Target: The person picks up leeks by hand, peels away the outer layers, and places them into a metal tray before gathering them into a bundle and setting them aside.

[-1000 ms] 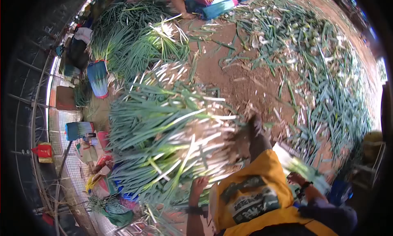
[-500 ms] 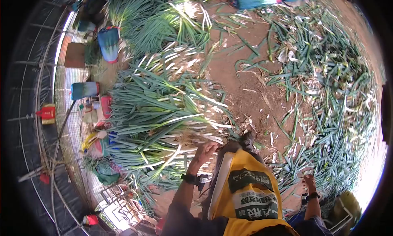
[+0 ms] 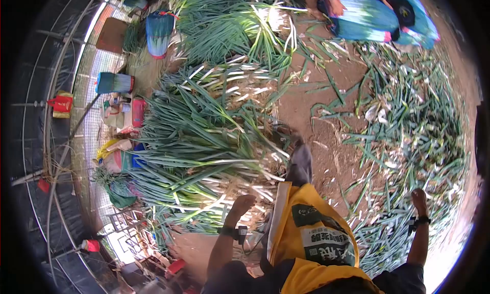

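My left hand (image 3: 242, 206), a dark strap and small device at its wrist, hangs just above the white root ends of green onions (image 3: 224, 174) heaped on the ground. Its fingers are loosely bent and somewhat apart, with nothing in them. Out to the right, my right hand (image 3: 419, 198) is held over a litter of cut green leaves (image 3: 393, 212). The fingers there look curled in, and no object shows in them. Between my arms hangs a yellow apron (image 3: 314, 204) with dark printed panels. My dark-clad leg (image 3: 301, 164) is stretched forward on the soil.
At the top, another person's hands (image 3: 334, 7) rest by large blue wrapped bundles (image 3: 362, 18). Bare brown soil (image 3: 326, 97) runs between onion heap and leaf litter. Along the left mesh wall stand wrapped bundles (image 3: 160, 33), a brown board (image 3: 111, 34) and a red container (image 3: 138, 112).
My leg has stepped forward. My right hand has swung outward and forward, and my left hand has dropped back slightly. The view has shifted, showing more of the other person's hands and the blue bundles.
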The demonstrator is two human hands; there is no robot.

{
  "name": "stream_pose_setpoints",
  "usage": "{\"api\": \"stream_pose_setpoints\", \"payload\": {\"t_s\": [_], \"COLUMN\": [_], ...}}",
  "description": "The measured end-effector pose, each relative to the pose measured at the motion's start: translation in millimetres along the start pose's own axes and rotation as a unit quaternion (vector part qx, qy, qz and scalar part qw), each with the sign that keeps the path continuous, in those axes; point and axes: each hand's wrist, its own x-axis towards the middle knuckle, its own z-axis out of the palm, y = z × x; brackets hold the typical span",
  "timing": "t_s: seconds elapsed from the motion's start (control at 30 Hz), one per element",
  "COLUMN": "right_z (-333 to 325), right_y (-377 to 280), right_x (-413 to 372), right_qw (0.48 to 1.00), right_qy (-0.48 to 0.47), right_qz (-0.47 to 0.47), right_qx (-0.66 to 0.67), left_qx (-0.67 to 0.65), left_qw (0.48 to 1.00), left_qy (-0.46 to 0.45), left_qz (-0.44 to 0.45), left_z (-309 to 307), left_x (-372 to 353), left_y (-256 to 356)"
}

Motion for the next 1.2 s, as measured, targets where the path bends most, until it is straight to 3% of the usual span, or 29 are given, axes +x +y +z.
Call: {"api": "stream_pose_setpoints", "payload": {"t_s": [0.07,0.17,0.2,0.23,0.3,0.37,0.43,0.57,0.67,0.7,0.77,0.83,0.9,0.97,1.13,1.2], "right_z": [-30,-75,-83,-100,-140,-201,-285,-395,-455,-470,-479,-468,-422,-396,-372,-336], "right_y": [-10,-32,-42,-51,-66,-79,-152,-266,-385,-429,-512,-609,-748,-828,-1009,-1074], "right_x": [36,111,142,180,259,354,403,568,684,718,776,817,756,782,812,815], "right_qw": [0.989,0.941,0.937,0.944,0.950,0.953,0.981,0.990,0.964,0.948,0.898,0.834,0.842,0.795,0.676,0.650], "right_qy": [-0.071,-0.143,-0.157,-0.185,-0.231,-0.265,-0.142,-0.068,-0.031,-0.020,-0.010,-0.016,-0.122,-0.140,0.093,0.094], "right_qz": [0.092,0.256,0.255,0.202,0.088,0.087,0.023,-0.120,-0.242,-0.288,-0.394,-0.497,-0.465,-0.502,-0.655,-0.694], "right_qx": [0.088,0.170,0.182,0.186,0.192,0.120,0.132,-0.003,-0.105,-0.135,-0.195,-0.240,-0.245,-0.309,-0.325,-0.295], "left_qx": [0.000,0.120,0.170,0.135,0.136,0.129,0.135,0.096,0.169,0.039,0.061,-0.003,-0.058,-0.086,-0.163,-0.204], "left_qw": [1.000,0.992,0.984,0.987,0.985,0.984,0.982,0.986,0.978,0.981,0.979,0.979,0.977,0.973,0.968,0.964], "left_qy": [0.029,0.026,0.028,0.080,0.099,0.123,0.135,0.129,0.111,0.120,0.155,0.182,0.184,0.209,0.179,0.157], "left_qz": [-0.004,-0.035,-0.035,-0.046,0.038,0.017,0.011,-0.048,-0.056,-0.145,-0.116,-0.096,-0.086,-0.049,-0.070,-0.069], "left_z": [1,4,-5,0,-1,5,11,39,63,75,87,102,99,102,97,98], "left_x": [35,65,85,90,106,95,76,23,15,19,39,67,90,99,95,106], "left_y": [-11,17,36,49,62,114,160,205,185,189,206,221,276,295,363,344]}}
